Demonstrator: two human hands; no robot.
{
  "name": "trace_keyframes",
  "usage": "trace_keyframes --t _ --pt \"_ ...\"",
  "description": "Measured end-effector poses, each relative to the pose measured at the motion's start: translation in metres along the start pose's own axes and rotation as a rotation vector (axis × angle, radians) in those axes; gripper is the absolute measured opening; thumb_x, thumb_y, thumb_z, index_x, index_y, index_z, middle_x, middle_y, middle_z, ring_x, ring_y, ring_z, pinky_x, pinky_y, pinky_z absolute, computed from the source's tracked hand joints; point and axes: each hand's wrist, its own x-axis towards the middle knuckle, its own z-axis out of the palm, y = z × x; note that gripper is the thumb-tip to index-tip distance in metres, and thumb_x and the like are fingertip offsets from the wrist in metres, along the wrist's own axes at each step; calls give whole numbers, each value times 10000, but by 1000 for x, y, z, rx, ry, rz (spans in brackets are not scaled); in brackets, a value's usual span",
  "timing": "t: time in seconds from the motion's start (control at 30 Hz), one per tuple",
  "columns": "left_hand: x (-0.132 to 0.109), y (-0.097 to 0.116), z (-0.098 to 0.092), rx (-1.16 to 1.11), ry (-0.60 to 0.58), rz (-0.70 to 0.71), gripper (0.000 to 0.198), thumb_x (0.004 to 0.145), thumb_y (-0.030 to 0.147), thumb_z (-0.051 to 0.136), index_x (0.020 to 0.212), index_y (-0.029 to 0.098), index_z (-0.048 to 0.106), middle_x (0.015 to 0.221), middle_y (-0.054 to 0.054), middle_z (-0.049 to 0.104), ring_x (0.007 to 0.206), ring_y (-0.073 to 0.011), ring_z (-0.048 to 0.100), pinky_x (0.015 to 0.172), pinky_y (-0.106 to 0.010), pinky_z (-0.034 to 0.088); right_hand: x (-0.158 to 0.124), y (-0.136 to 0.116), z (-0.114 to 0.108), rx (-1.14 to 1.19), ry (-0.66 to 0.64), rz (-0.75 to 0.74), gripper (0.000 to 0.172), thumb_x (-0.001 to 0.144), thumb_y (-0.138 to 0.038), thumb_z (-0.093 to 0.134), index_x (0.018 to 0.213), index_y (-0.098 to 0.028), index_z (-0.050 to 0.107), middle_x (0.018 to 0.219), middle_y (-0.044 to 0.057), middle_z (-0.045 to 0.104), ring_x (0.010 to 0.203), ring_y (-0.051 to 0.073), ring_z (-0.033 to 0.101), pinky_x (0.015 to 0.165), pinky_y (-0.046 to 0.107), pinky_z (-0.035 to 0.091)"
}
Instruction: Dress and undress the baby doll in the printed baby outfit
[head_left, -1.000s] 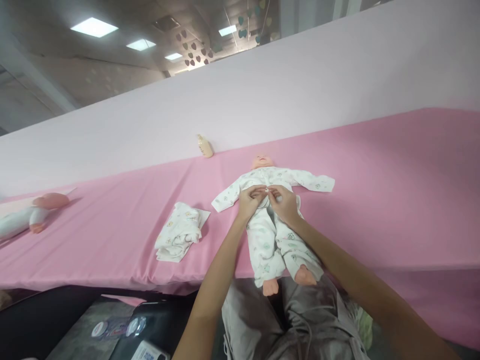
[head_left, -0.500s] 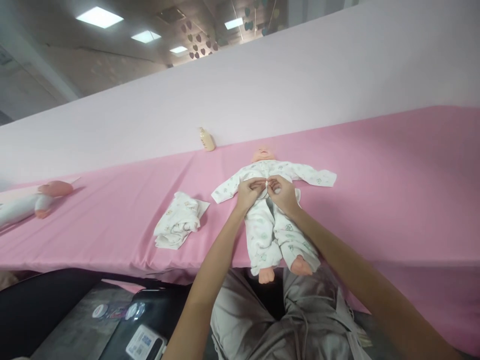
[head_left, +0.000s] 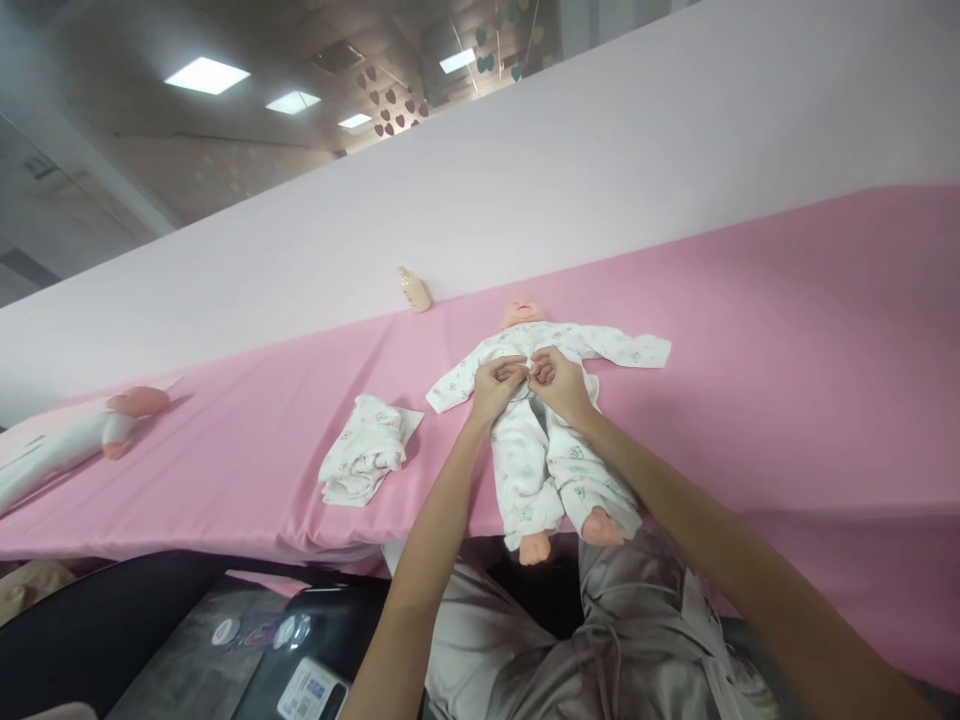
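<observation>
Pinching: you are working both hands at the chest of the baby doll (head_left: 541,420), fingertips meeting at the front seam of its white printed sleepsuit (head_left: 525,470).
Left hand: your left hand (head_left: 495,385) is curling in on the suit's left front edge, fingers bent tight and gripping a small fold of fabric.
Right hand: your right hand (head_left: 559,382) is closing on the opposite edge, thumb and forefinger nipped together on the cloth; whatever fastener sits between the fingertips is too small to tell.
Hands together: your knuckles are almost touching each other over the doll's midline.
Doll: it is lying on its back on the pink sheet (head_left: 787,350), head pointing away from you, sleeves spreading out to either side, bare feet hanging just over the near edge of the sheet above your lap.
Beside the doll: a folded white garment (head_left: 367,460) is lying on the sheet on your left, near the doll but apart from it.
Far edge: a small cream bottle (head_left: 414,290) is leaning where the pink sheet is meeting the pale backdrop, left of the doll's head.
Far left: a second doll (head_left: 82,435) is lying on the sheet, well apart from your hands.
Your lap: grey trousers (head_left: 600,640) are showing below the doll's feet.
</observation>
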Motion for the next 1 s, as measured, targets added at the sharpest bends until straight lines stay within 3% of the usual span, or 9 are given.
trace_keyframes --t 0.3,0.53,0.7,0.83,0.93,1.0 --pt "2 -4 0 -142 -14 -16 424 618 285 769 945 163 527 644 26 653 575 -91 610 623 -211 481 10 -7 -4 356 12 373 229 517 -200 636 726 -165 550 647 -31 598 575 79 531 535 182 403" --pt "2 -1 -3 -144 -89 -54 461 630 353 774 896 202 428 633 67 602 465 -49 498 503 -174 383 14 -18 -11 418 11 566 242 485 -198 675 682 -169 537 530 -70 526 440 30 383 415 162 271" --pt "2 -6 -1 116 -65 94 226 769 303 658 896 175 522 700 25 573 567 -71 520 570 -204 430 12 -7 -5 309 49 453 273 526 -308 722 709 -153 591 638 -13 600 455 58 454 394 188 323" --pt "-24 4 -8 567 -38 326 171 821 246 613 979 181 598 941 -48 643 895 -164 593 833 -307 477 4 -5 -7 272 34 376 279 638 -406 670 732 -175 542 627 -19 573 442 84 479 391 212 357" --pt "-51 10 -26 734 -76 374 188 856 284 602 1023 198 612 1068 -54 650 1055 -202 574 957 -357 441 -8 -9 -24 88 -99 265 265 706 -401 639 840 -179 583 787 28 642 596 122 582 544 258 483" --pt "-63 11 -38 725 -80 341 185 892 306 562 1041 209 614 1088 -40 658 1051 -186 590 937 -333 458 -19 -8 -39 -101 -184 81 270 729 -373 644 923 -188 612 977 72 662 810 178 633 728 330 531"
